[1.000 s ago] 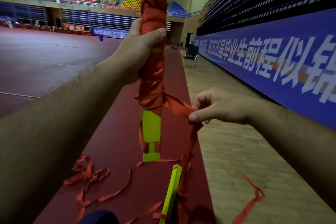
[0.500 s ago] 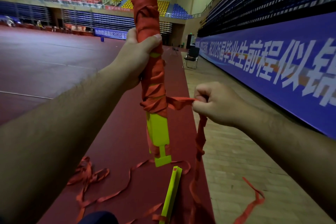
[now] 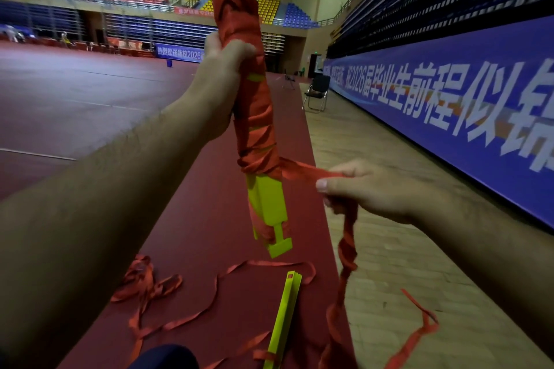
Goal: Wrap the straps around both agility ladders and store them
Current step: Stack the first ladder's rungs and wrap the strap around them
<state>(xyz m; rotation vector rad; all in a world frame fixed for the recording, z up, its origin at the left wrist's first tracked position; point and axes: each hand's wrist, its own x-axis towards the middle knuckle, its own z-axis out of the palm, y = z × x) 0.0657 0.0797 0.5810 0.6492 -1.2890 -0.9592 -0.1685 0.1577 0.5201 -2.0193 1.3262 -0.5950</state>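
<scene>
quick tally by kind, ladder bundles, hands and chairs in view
yellow-green plastic ladder bundles: 2, held bundle, floor bundle
hands: 2, left hand gripping the held bundle, right hand pinching the red fabric strap
black folding chairs: 1
total: 5

A long blue banner (image 3: 449, 93) ran along the wall to the right of the folding chair (image 3: 316, 93). Its big white characters read "2026届毕业生前程似锦", with the last one cut by the picture's edge. Well to the left of the chair, a smaller blue banner (image 3: 180, 54) read "热烈欢送", then blurred characters, then "2026". Above it, a red banner (image 3: 195, 11) carried writing too blurred to read.
</scene>
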